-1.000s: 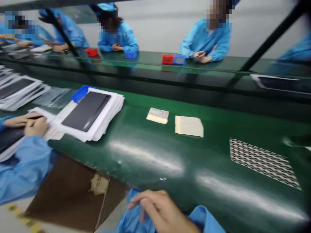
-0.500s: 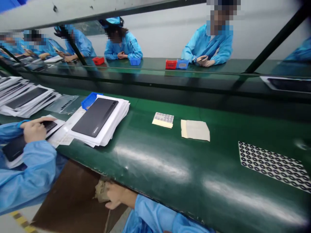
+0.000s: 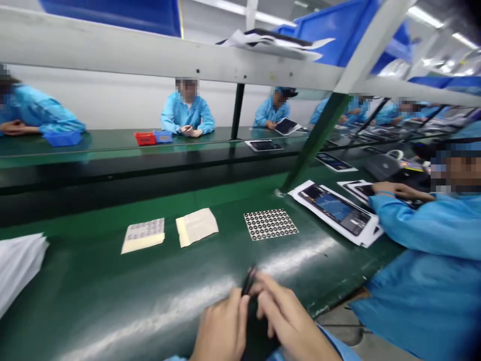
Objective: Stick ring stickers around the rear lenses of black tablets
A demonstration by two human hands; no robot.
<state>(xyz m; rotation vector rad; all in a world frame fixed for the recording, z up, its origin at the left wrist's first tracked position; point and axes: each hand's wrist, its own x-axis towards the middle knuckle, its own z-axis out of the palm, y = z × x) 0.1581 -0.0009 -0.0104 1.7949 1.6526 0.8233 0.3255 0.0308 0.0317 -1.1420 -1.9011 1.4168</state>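
Observation:
Both my hands come together at the bottom centre, over the near edge of the green workbench (image 3: 97,296). My left hand (image 3: 221,326) is closed, thumb and fingers pressed against a slim dark object (image 3: 248,282), blurred, its kind unclear. My right hand (image 3: 287,316) bends its fingers round the upper end of the same object. Ahead of them lies a sheet of black ring stickers (image 3: 270,224). To its left are a cream paper piece (image 3: 199,226) and a partly used sheet of ring stickers (image 3: 143,235).
On the right, a tablet (image 3: 336,208) lies on white sheets beside a co-worker in a blue smock (image 3: 424,220). White papers (image 3: 18,265) are stacked at far left. A green post (image 3: 315,143) rises behind the bench. More people sit across, near red (image 3: 145,138) and blue bins (image 3: 62,138).
The view has swung right, so the stack under the dark tablet is mostly out of frame. One hand was below the bench edge; now both hands meet above it, around the slim dark object.

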